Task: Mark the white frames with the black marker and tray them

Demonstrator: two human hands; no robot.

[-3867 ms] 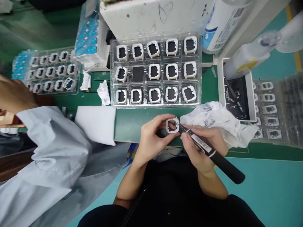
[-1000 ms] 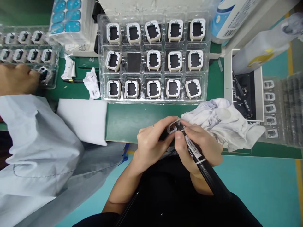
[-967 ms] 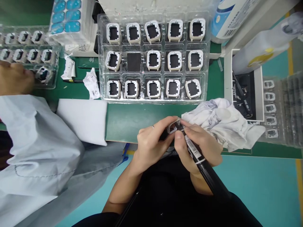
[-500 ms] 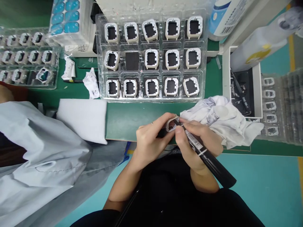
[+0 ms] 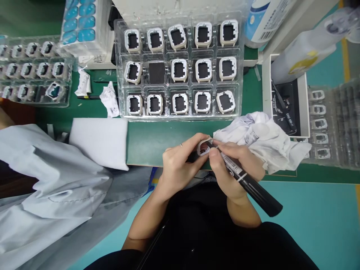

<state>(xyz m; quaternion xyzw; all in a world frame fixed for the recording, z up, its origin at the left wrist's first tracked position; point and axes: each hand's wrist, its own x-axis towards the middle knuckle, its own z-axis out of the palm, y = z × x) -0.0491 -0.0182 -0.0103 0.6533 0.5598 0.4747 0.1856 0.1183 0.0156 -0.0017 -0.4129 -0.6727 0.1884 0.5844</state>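
Between its thumb and forefinger, my left hand (image 5: 180,165) pinches a small white watch case (image 5: 201,149) at the bench's front edge. My right hand (image 5: 236,165) is closed round a black marker pen (image 5: 250,183) with a white barcode label. The marker's tip end reaches the opening of the case; whether it touches the inner wall cannot be made out. Just beyond both hands lies a clear plastic tray (image 5: 180,119) with rows of similar white cases, each on a dark pad. One of its pockets, in the middle row, shows only the pad.
A crumpled white cloth (image 5: 264,138) lies right of my hands. Beyond it stand a white box (image 5: 305,112) and a spray bottle (image 5: 300,56). White foam (image 5: 98,142), stained tissue (image 5: 109,99) and another tray (image 5: 33,71) are to the left, beside a co-worker's grey sleeve (image 5: 50,168).
The marker has tilted slightly, its rear end rising a little to the right. Both hands keep their hold, and the view has shifted slightly. The co-worker's sleeve has moved a little rightward.
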